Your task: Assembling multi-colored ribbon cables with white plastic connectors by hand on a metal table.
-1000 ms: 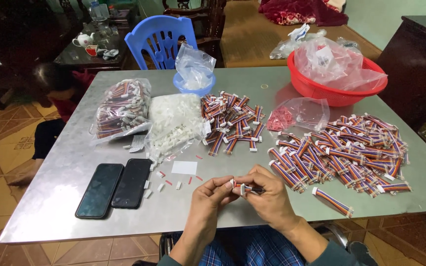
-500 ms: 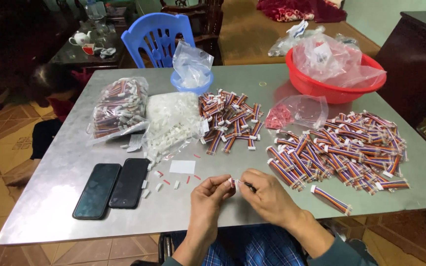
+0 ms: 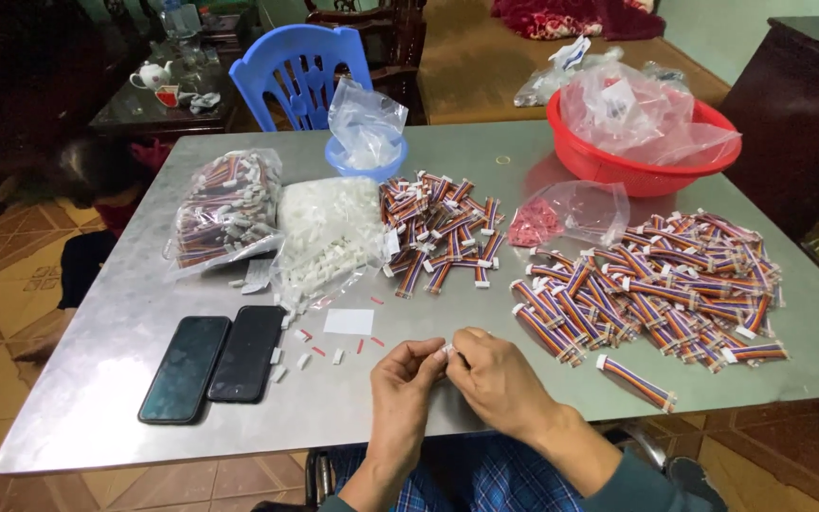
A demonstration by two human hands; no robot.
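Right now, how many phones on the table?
2. Both black phones lie face up side by side at the table's near left: the left phone and the right phone, edges touching. None seem hidden.

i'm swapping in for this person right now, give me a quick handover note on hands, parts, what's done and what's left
Left hand and right hand meet at the near table edge, fingertips pinching a small white connector piece; whether a wire is in it cannot be told.
Parts: loose white and red bits by the two phones; bag of white connectors; bag of red pieces.
Done or not: one big pile of striped wire bundles on the right, a smaller pile mid-table, a bagged lot on the left. Which are finished cannot be told.
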